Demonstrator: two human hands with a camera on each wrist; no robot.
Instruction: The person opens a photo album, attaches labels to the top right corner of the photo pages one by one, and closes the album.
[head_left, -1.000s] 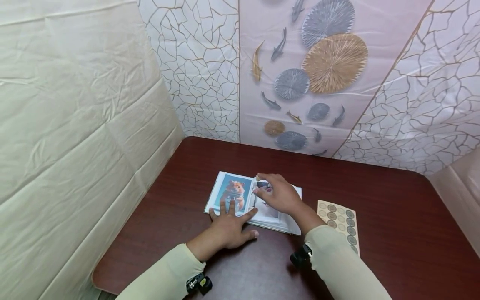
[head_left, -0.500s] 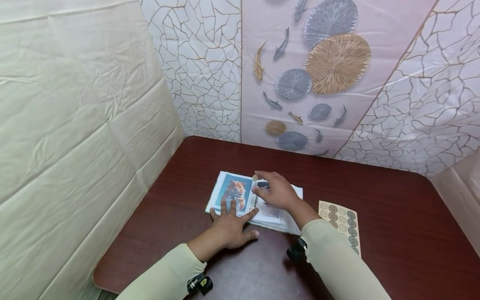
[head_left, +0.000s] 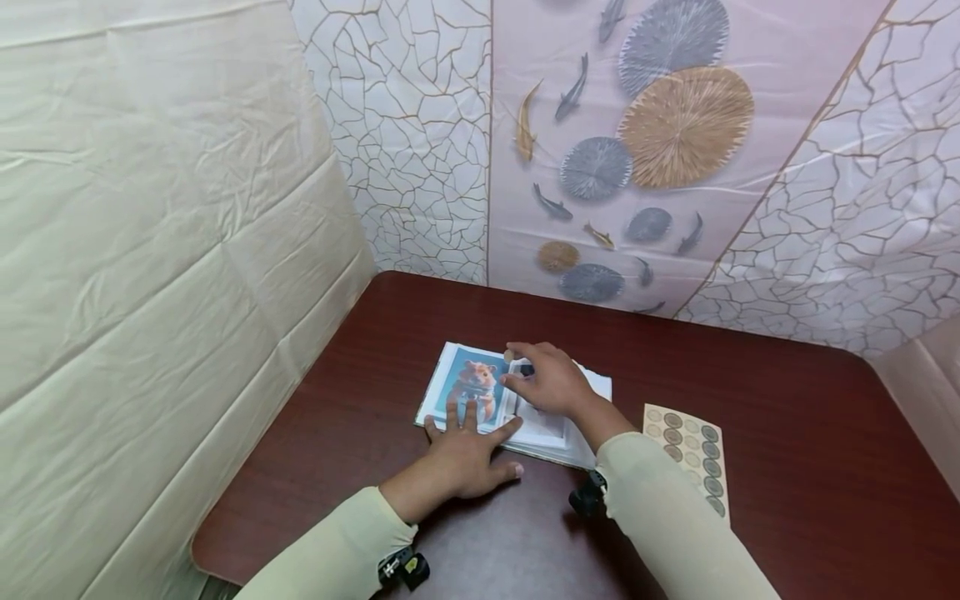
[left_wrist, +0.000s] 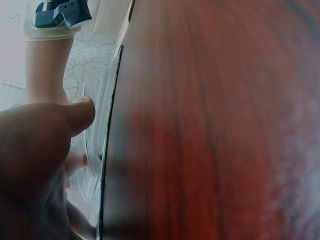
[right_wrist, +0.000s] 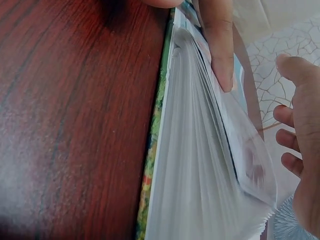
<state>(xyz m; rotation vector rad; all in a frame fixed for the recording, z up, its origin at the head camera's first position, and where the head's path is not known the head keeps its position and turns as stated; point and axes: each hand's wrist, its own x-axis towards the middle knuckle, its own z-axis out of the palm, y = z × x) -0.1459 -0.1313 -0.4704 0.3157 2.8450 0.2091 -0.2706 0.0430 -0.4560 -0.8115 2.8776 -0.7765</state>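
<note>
Head view: splayed left hand [head_left: 467, 463] on near album [head_left: 497, 392] edge; half-curled right hand [head_left: 552, 381], disc [head_left: 508, 356] at fingertip; table [head_left: 637, 350] beyond.

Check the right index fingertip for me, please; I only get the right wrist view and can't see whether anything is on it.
Observer: In the head view, what looks like a small round tan sticker sits at the index fingertip of the right hand.
Operator: What's on the left page?
Observer: A furry orange animal against blue.
Operator: Anything beside the album?
Observer: Yes, a sheet of round stickers lies on the table to its right.
</note>
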